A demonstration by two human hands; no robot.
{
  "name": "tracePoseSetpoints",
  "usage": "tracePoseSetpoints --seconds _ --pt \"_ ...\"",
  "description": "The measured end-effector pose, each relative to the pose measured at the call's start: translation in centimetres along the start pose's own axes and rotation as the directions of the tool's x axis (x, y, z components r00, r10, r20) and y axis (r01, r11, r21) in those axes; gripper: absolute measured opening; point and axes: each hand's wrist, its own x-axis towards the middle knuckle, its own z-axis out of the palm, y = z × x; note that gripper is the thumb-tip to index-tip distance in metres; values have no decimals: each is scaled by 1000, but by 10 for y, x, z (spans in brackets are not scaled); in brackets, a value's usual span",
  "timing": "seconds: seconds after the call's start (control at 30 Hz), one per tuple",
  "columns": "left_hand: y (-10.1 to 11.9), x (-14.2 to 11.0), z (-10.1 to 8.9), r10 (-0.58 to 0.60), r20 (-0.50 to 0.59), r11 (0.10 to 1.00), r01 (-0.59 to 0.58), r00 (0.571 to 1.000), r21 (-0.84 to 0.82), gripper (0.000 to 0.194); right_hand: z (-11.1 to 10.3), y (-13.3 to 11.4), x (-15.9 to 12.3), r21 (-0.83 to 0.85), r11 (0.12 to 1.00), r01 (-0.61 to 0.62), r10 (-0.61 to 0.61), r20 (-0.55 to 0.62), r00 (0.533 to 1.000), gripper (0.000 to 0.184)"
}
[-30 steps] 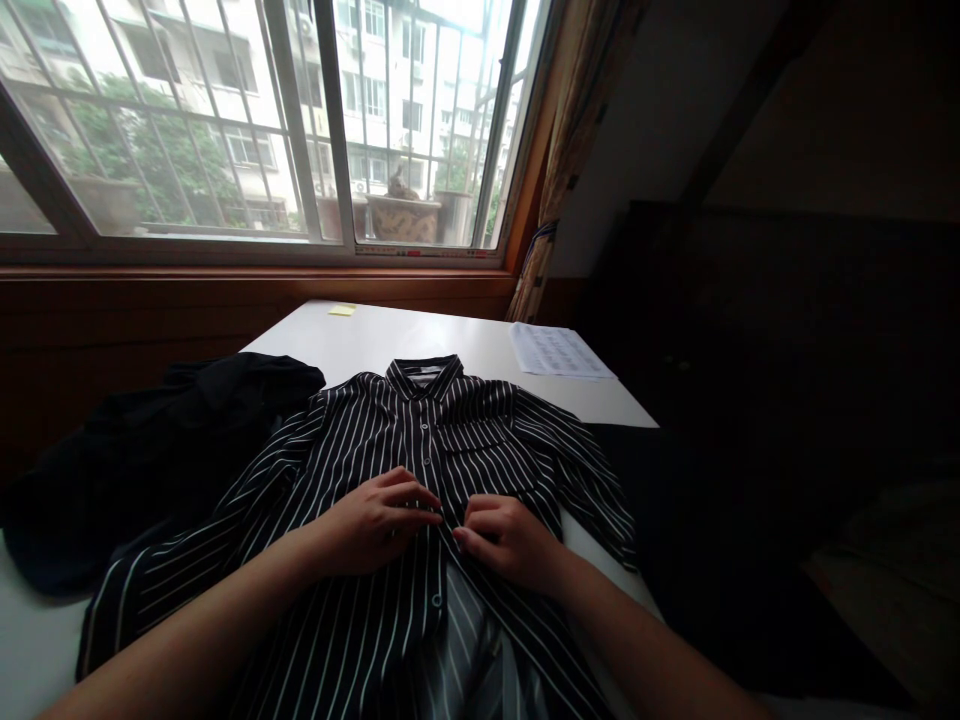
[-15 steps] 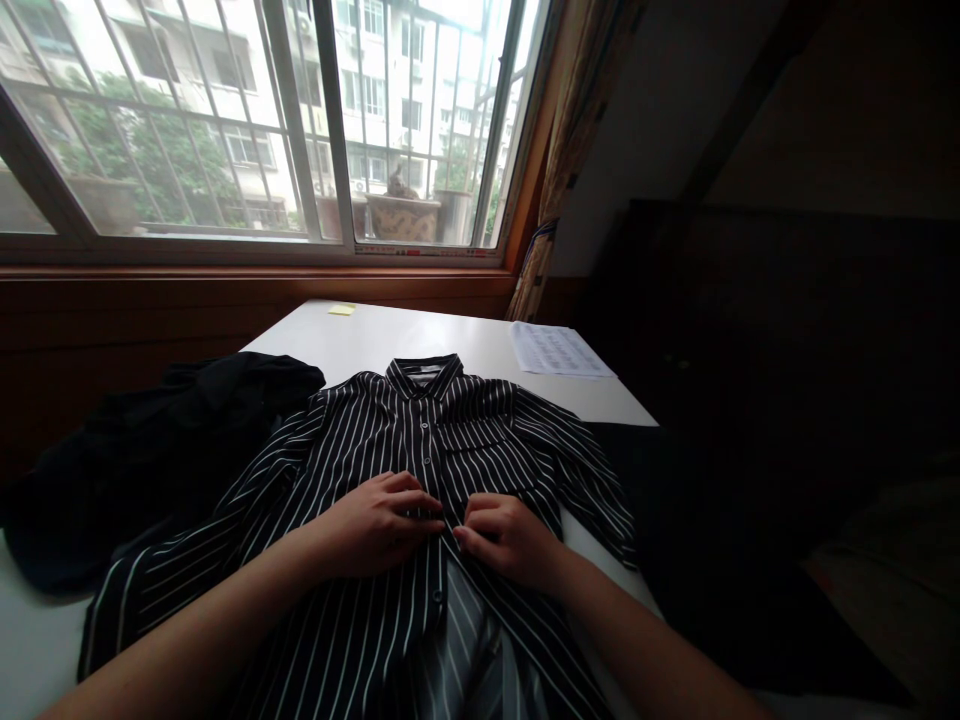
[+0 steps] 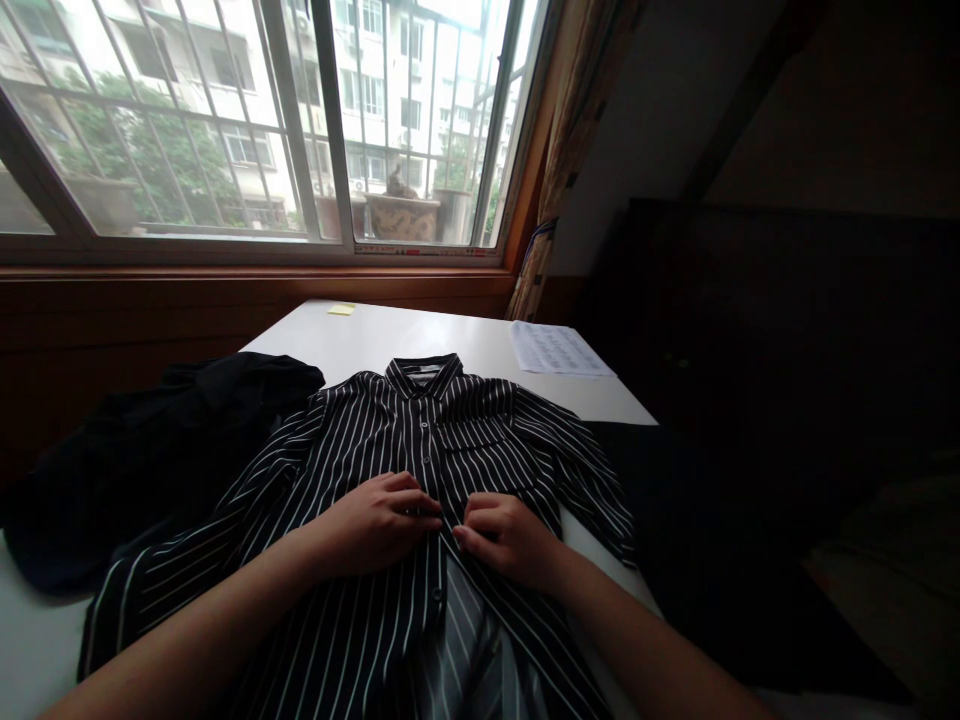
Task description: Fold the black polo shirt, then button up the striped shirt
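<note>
A black shirt with white stripes [image 3: 360,440] lies face up, its collar towards the window. Its upper front is closed, while below my hands the two front edges part and show the paler inside. My left hand [image 3: 386,520] is at the middle of the front, fingers bent and closed on the edge of the button strip. Facing it across a small gap, my right hand [image 3: 504,535] is curled, thumb and forefinger pinched on the other front edge. A button [image 3: 437,595] shows just below my left hand. The fingers hide whatever lies between them.
The shirt rests on a white table [image 3: 420,335]. Dark crumpled clothing [image 3: 172,430] is heaped on the left. Printed sheets [image 3: 559,348] lie at the far right, a yellow sticky note [image 3: 341,310] at the far left. Dark cloth [image 3: 675,520] covers the right side.
Hardly anything differs. Both hands stay at the same place on the shirt front, with at most a very slight shift of the fingers.
</note>
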Motion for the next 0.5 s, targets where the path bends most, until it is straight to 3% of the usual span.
tracePoseSetpoints --seconds 0.33,0.5 --pt "-1 -5 3 34 -9 993 -33 999 113 18 -3 -3 0 -1 1000 -6 6 17 1000 34" --pt "-2 -5 1 48 -15 995 -46 999 93 29 -2 -2 -1 -5 1000 -2 2 10 1000 33"
